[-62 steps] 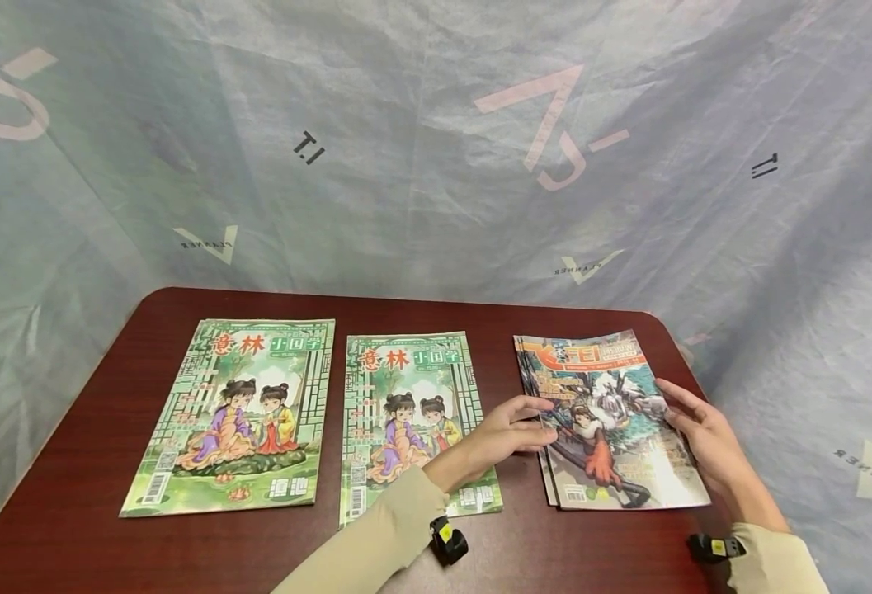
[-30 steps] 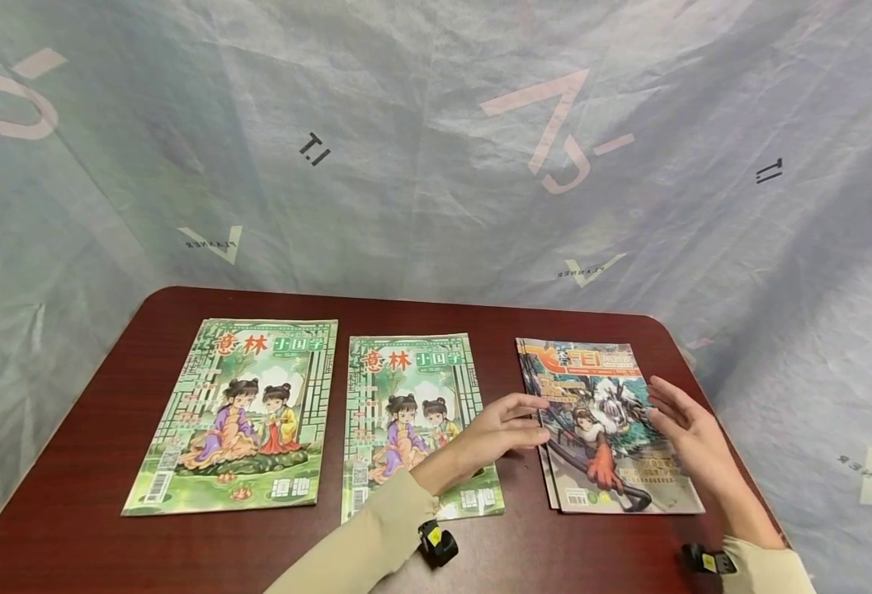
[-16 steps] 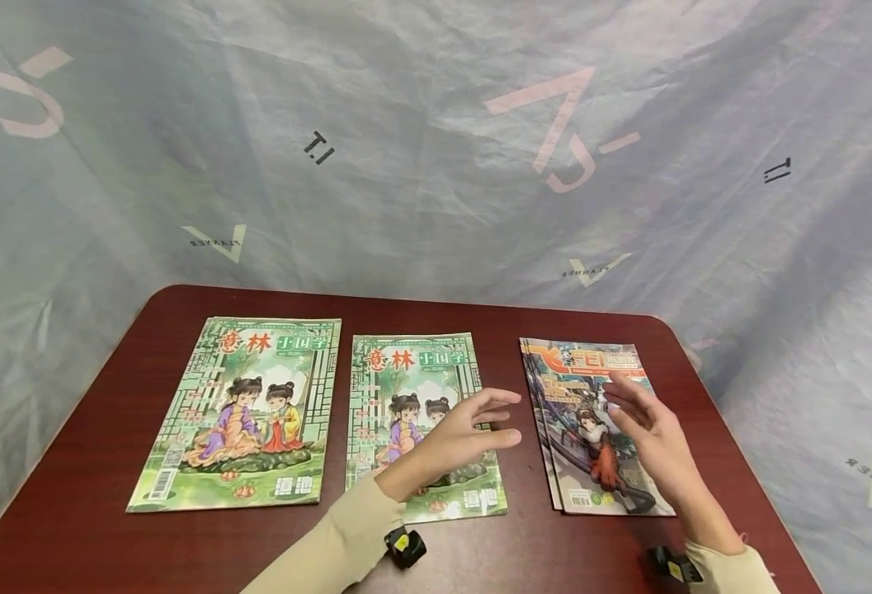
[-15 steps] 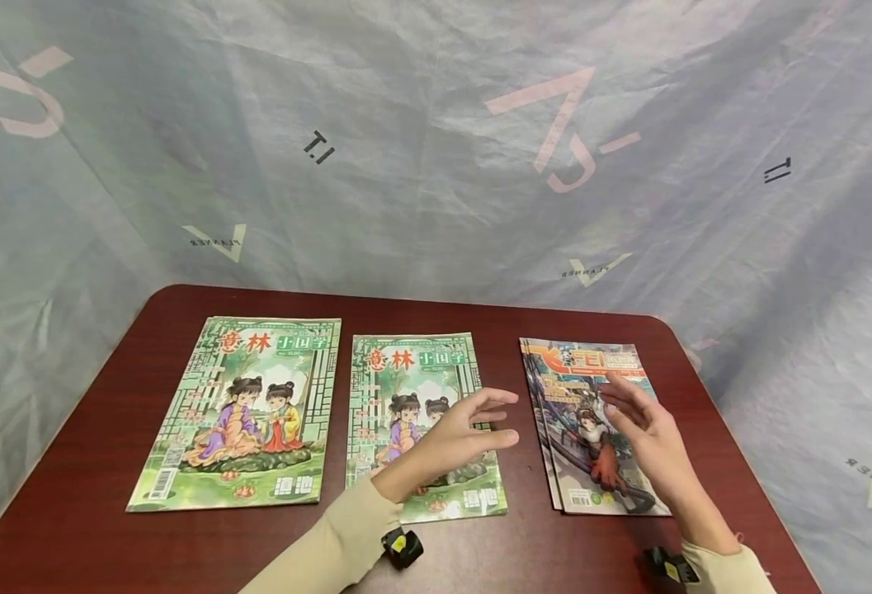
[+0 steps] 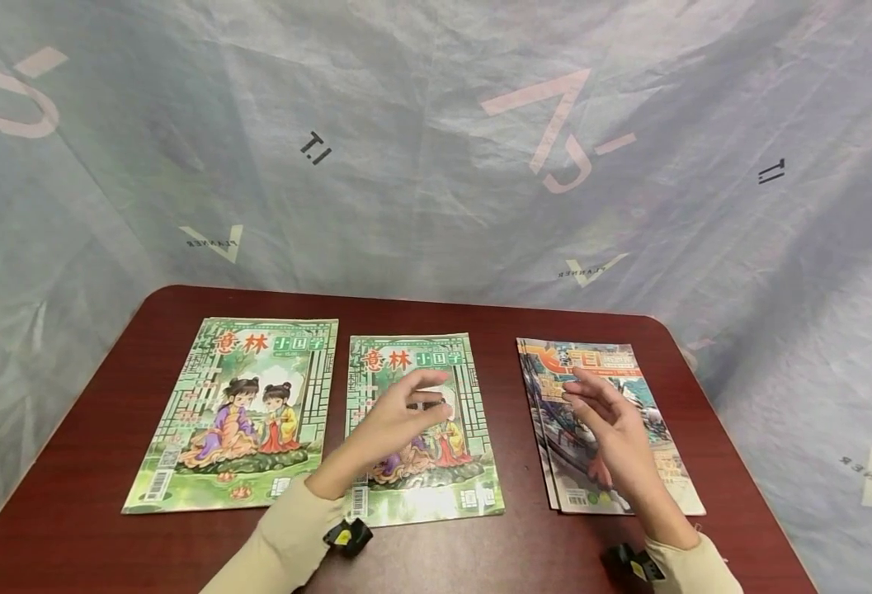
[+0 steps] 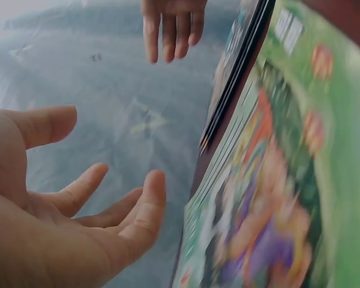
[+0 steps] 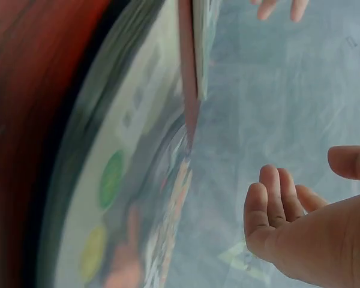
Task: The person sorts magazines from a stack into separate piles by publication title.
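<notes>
Three piles of magazines lie in a row. My left hand (image 5: 391, 423) hovers over the middle green magazine (image 5: 436, 503), fingers loosely bent, holding nothing; it hides part of the cover picture. Above the right-hand magazine stack (image 5: 673, 462), with its orange title, hangs my right hand (image 5: 617, 429), also relaxed and holding nothing. Farther left is another green magazine (image 5: 250, 412) with the same cover, which neither hand touches. The left wrist view shows my left hand (image 6: 90, 204) apart from the covers, and the right wrist view shows my right hand (image 7: 312, 228) likewise apart.
The dark red table (image 5: 554, 553) has rounded far corners. A grey printed cloth (image 5: 421, 165) hangs behind it and along both sides. Black straps with yellow marks sit at both wrists, such as the left wrist strap (image 5: 348, 538).
Both hands first touched the sides of the right-hand stack, then came away. Each has moved left, the left hand over the middle magazine, the right over the stack. The stack's raised cover has settled flat.
</notes>
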{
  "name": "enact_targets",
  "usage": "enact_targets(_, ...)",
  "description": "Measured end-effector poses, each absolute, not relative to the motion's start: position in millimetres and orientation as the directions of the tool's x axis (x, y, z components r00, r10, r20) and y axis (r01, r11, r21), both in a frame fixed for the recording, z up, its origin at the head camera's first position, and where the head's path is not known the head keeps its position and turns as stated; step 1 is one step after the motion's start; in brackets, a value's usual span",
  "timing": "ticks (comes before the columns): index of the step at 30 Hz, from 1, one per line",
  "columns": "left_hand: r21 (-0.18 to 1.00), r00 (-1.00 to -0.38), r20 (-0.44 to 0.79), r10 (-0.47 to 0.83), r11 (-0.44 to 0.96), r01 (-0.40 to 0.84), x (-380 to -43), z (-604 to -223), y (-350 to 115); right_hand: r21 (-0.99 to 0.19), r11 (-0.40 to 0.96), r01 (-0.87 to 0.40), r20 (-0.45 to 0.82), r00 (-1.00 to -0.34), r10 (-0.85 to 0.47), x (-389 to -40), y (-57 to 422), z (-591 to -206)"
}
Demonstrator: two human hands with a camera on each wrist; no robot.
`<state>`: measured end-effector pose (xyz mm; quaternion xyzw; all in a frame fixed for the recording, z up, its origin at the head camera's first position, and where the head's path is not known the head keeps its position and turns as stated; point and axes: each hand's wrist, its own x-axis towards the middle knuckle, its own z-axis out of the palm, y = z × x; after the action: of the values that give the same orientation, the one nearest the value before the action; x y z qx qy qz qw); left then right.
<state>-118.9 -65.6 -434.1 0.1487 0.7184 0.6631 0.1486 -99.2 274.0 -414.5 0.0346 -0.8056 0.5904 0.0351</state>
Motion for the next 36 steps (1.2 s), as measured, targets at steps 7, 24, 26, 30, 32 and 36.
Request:
enact_targets(7,0.993,-0.951,-0.018,0.309,0.119,0.019,-123.3,-429.7,-102.5,-0.958,0.264,-0.108,0.085,-0.992,-0.096,-98.1,254.1,-411.5)
enact_targets(24,0.898,-0.951,-0.209,0.228,0.43,-0.095,-112.7,-422.6,-135.8,-0.962,0.27,0.051,-0.107,-0.975,-0.195,-99.0,208.2,-422.5)
enact_targets(26,0.887,-0.95,-0.212,0.228,0.453,-0.089,-112.4,-424.1,-135.3,-0.959,0.273,0.077,-0.135,-0.97,-0.202,-99.8,204.9,-425.4)
enact_targets(30,0.873,-0.952,-0.198,0.233,0.484,-0.063,-112.9,-424.4,-134.1,-0.955,0.271,0.12,-0.18,-0.962,-0.207,-99.5,199.1,-427.7)
enact_targets(32,0.869,-0.952,-0.2,0.231,0.491,-0.064,-112.8,-422.9,-133.8,-0.953,0.275,0.131,-0.191,-0.959,-0.207,-98.9,196.5,-427.8)
enact_targets(36,0.868,-0.947,-0.227,0.226,0.489,-0.091,-111.8,-422.4,-134.3,-0.947,0.283,0.152,-0.214,-0.955,-0.203,-98.4,192.5,-427.9)
